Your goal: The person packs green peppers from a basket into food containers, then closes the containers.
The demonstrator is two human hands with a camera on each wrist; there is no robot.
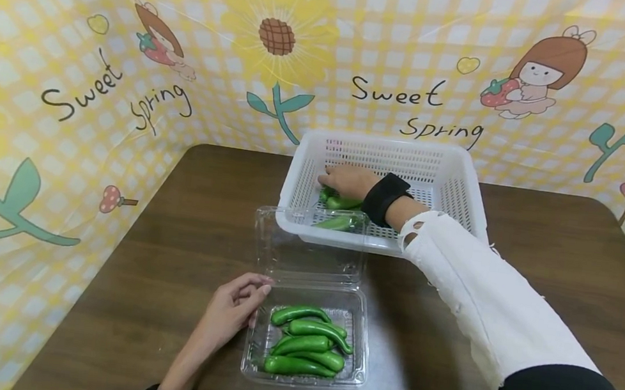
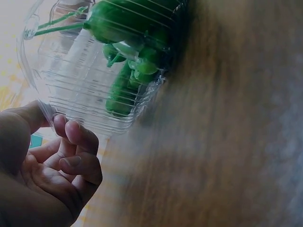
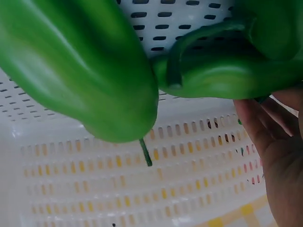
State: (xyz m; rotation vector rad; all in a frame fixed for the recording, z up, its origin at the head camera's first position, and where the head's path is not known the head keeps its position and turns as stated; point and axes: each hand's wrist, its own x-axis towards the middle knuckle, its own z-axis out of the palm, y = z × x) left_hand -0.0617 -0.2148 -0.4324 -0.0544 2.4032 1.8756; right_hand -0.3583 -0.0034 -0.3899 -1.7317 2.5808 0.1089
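Inside the white basket [image 1: 466, 193] at the far side of the worktop [image 1: 542, 260], my right hand [image 1: 349, 180] lies over the green peppers [image 1: 340, 203] that are left there. Its fingers curve down over them, and the wrist view shows two fat glossy peppers [image 3: 90, 71] right against my palm, so I judge the hand is closing on one — though whether the grip is complete I cannot tell for sure. One more pepper lies nearer the front wall of the basket.

My left hand [image 1: 229, 314] rests at the near left corner of the clear clamshell box [image 1: 360, 355], fingers loosely curled with the tips [image 2: 75, 135] touching its ribbed wall, steadying rather than clamping it. The box lid stands open behind, leaning toward the basket. Five or so peppers already lie in the box [image 1: 303, 348], packed side by side.

As for handling, these peppers look light, firm and smooth-skinned — slick enough to slide out of a lazy pinch, I think, yet hollow, so a hard squeeze could crack or bruise one. The thin stems [image 3: 146, 152] look too weak to lift by. I would take a pepper round the thick middle of the body, thumb against two or three fingers. The box itself seems flimsy and light, likely to skate on the worktop unless held.
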